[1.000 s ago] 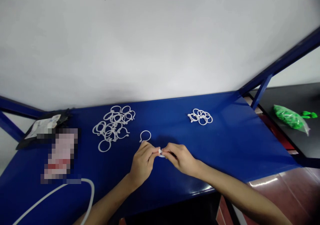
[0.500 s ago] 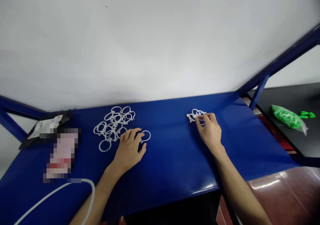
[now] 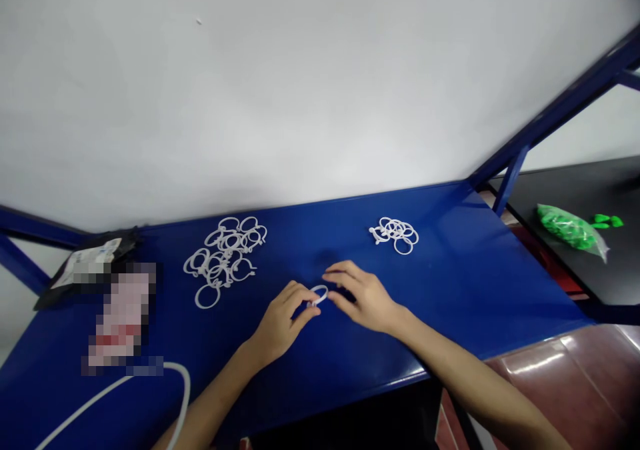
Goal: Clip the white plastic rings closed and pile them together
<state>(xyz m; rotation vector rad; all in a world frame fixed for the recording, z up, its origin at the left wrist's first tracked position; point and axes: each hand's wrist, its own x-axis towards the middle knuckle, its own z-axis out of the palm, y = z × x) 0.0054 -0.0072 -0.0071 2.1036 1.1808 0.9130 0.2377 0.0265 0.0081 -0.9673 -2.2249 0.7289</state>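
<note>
Head view shows the left hand pinching a thin white plastic ring, which points from its fingertips rightward and slightly away, toward the right hand, open and very near.

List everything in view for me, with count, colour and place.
White rings, larger pile: too overlapped to count, left on table
White rings, smaller pile: several, right on table
Held ring: one, white, left fingertips
Parcel: one, black, white label, far left
Pixelated item: one, pinkish, beside parcel
Cord or tube: one, white, lower left
Table: one, blue, centre
Frame bars: several, blue, both sides
Wall: one, whitish, behind
Side table: one, black, right
Bag: one, clear, green contents, on side table
Loose pieces: about three, green, beside bag
Floor: reddish, lower right
Left hand: one, bare, centre
Right hand: one, bare, beside held ring
</note>
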